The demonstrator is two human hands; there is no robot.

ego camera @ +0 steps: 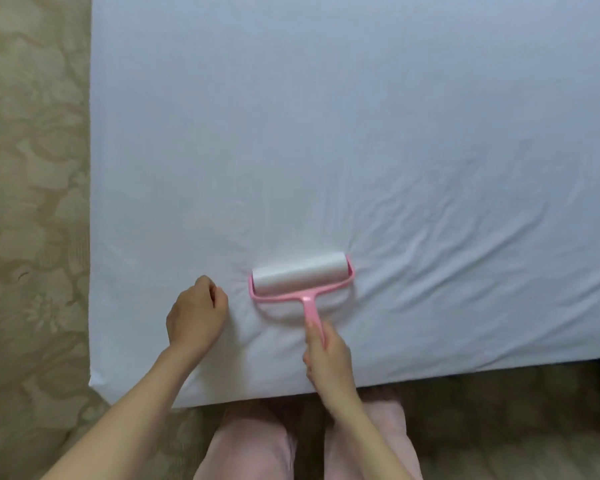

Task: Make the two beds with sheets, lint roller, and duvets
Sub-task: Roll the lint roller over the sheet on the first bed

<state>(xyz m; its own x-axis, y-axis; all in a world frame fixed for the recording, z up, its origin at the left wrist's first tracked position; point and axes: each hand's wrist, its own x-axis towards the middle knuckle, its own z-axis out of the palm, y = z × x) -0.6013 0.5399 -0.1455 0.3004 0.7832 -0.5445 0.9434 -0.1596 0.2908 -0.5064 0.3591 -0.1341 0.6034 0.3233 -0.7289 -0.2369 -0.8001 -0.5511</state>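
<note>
A white sheet (343,133) covers the bed and fills most of the view, with wrinkles fanning out toward the right. A pink lint roller (302,277) with a white roll lies flat on the sheet near the bed's front edge. My right hand (326,355) grips its pink handle from below. My left hand (196,315) rests on the sheet to the left of the roller, fingers curled in, holding nothing that I can see.
Beige patterned carpet (32,202) runs along the bed's left side and in front of it. The bed's front left corner (96,381) is near my left forearm. My legs in pink trousers (250,445) stand at the bed's front edge.
</note>
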